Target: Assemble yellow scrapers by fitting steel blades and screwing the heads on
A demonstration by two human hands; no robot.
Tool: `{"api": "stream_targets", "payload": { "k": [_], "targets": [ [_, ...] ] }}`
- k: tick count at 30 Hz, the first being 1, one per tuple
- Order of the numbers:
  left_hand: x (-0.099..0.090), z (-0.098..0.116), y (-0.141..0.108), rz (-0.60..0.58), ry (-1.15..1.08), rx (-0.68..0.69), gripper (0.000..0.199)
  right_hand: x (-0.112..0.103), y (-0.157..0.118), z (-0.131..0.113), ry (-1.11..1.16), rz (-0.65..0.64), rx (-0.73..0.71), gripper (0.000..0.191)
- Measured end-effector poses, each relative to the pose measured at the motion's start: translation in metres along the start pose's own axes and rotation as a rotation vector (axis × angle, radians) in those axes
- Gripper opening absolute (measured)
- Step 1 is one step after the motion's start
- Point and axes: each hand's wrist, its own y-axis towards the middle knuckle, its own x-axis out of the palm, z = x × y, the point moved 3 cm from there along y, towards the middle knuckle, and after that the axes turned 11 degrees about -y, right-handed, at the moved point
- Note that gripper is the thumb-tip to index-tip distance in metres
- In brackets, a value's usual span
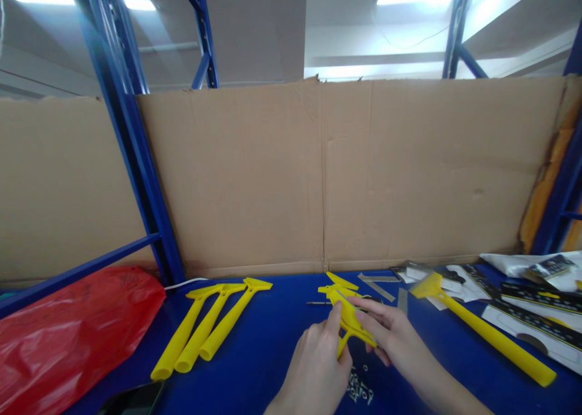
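Observation:
Both my hands are on one yellow plastic scraper [346, 311], its forked head tilted toward me over the blue table. My left hand [318, 357] grips it from the left, with thumb and forefinger on its edge. My right hand [394, 333] pinches it from the right side. A thin grey edge shows by the right fingertips; I cannot tell whether it is a blade or a tool. Just behind lie more yellow scraper heads [341, 280], partly hidden. Metal strips [381, 289] lie to their right, and a thin dark rod [318, 303] to the left.
Three yellow scrapers [227, 321] lie left, beside a red plastic bag [86, 336] and a dark phone [134, 398]. Another long-handled scraper [491, 333] lies right, near packaging cards [536, 330]. Small pale marks or bits [359, 392] are in front. Cardboard [254, 179] stands behind.

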Motion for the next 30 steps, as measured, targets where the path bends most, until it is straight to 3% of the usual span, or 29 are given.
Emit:
{"api": "stream_targets", "payload": {
  "k": [15,20,23,26,30],
  "targets": [
    [0.003,-0.004,0.000,0.029,-0.224,-0.051,0.058,0.003,-0.001,0.003,-0.045,-0.037,-0.016,0.065],
    [0.006,-0.007,0.004,0.051,-0.615,-0.228,0.079,0.002,0.002,0.005,-0.034,-0.033,0.000,0.066],
    [0.006,-0.008,0.007,0.023,-0.868,-0.354,0.081,0.002,0.004,0.007,-0.036,-0.044,0.007,0.066],
    [0.003,-0.011,0.007,0.020,-0.963,-0.422,0.074,0.004,0.006,0.010,-0.048,-0.052,-0.009,0.058],
    [0.004,-0.015,0.007,0.050,-0.973,-0.477,0.072,0.004,0.007,0.013,-0.097,0.010,-0.028,0.035]
  ]
}}
